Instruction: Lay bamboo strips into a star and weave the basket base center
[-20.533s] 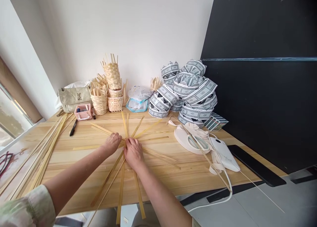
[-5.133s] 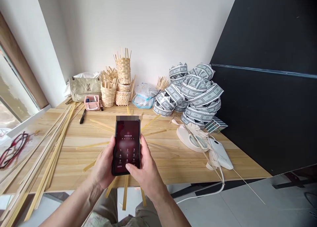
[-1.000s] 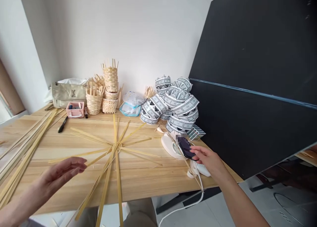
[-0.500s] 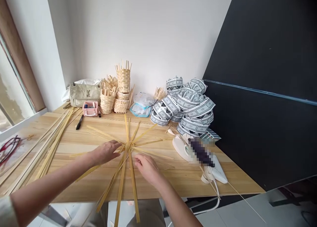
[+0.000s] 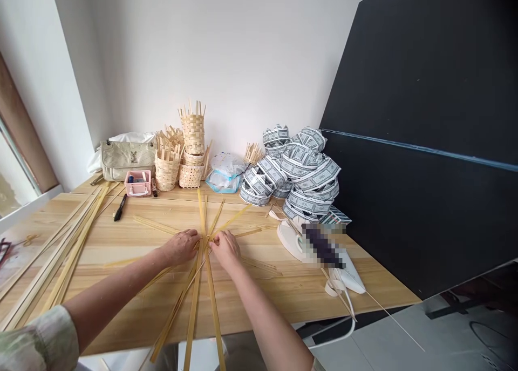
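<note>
Flat yellow bamboo strips (image 5: 195,301) cross at one middle point and spread over the table like a star, some overhanging the front edge. To the left of that crossing, my left hand (image 5: 184,247) is closed with its fingertips at the strips. My right hand (image 5: 225,248) pinches at the strips just right of the crossing, thumb and forefinger together. The two sets of fingertips are nearly touching, and they partly hide the place where the strips overlap.
More long strips (image 5: 67,257) lie along the left, near a black marker (image 5: 120,208). Woven baskets (image 5: 192,136), a pink box (image 5: 138,183) and a beige handbag (image 5: 127,159) stand at the back. Patterned paper rolls (image 5: 301,168) are heaped right, behind a blurred dark object (image 5: 324,245).
My right hand has moved up and inward to the crossing, and my left hand has closed in beside it. Both now hold at the strips. The view has shifted slightly right.
</note>
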Motion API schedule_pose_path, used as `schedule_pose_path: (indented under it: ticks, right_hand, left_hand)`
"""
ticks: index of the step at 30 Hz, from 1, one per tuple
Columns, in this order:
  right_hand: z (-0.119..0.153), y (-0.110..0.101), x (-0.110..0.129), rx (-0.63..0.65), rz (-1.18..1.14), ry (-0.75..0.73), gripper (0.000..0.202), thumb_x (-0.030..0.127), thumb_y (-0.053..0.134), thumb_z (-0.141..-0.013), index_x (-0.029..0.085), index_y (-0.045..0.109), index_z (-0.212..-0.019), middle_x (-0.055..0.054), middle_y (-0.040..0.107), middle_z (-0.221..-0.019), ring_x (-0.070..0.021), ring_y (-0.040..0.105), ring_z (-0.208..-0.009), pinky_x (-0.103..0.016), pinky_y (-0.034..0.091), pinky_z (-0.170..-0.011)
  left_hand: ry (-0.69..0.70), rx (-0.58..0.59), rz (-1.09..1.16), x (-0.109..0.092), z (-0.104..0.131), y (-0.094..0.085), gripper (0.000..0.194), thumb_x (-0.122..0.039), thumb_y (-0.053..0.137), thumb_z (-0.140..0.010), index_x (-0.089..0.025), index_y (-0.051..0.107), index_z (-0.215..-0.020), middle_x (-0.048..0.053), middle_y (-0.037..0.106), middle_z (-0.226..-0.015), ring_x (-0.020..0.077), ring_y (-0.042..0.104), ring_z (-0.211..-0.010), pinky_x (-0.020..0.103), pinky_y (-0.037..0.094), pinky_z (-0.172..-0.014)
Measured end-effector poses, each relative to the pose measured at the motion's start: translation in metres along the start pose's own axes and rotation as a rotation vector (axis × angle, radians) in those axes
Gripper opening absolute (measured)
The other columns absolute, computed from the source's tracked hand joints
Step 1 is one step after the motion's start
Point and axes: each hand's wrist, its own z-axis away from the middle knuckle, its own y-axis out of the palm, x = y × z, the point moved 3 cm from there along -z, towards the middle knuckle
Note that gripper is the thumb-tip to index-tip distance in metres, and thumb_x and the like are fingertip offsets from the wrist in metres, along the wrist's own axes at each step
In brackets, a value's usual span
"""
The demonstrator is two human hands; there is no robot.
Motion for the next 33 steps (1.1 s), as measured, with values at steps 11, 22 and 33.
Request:
schedule_pose_path:
  ticks: [11,22,33]
  right_hand:
    - [-0.01,0.003,0.003,0.058,0.027,0.097,0.003,0.023,0.053,-0.072,0.021,0.055,-0.073,-0.002,0.057,-0.085,-0.0163,0.05,-0.084,-0.025,0.034,-0.067]
    - [-0.014,0.001,0.002,0.057,0.064,0.112,0.009,0.022,0.048,-0.074,0.021,0.056,-0.078,-0.004,0.059,-0.087,-0.0157,0.054,-0.081,-0.024,0.036,-0.065]
    - [-0.019,0.003,0.001,0.037,0.108,0.125,0.014,0.025,0.05,-0.071,0.02,0.058,-0.081,-0.005,0.062,-0.088,-0.0181,0.056,-0.086,-0.026,0.038,-0.069]
  left_hand:
    - [0.004,0.09,-0.108,0.007,-0.007,-0.011,0.022,-0.006,0.044,-0.074,-0.018,0.059,-0.086,0.006,0.058,-0.087,0.0179,0.054,-0.084,0.027,0.044,-0.072]
    - [-0.018,0.085,-0.25,0.016,-0.015,-0.004,0.025,-0.002,0.038,-0.077,-0.017,0.057,-0.085,0.007,0.056,-0.084,0.0198,0.055,-0.079,0.029,0.043,-0.067]
    - [0.004,0.132,-0.278,0.012,-0.019,-0.015,0.022,-0.003,0.04,-0.079,-0.017,0.056,-0.083,0.006,0.056,-0.083,0.0191,0.055,-0.08,0.027,0.043,-0.066]
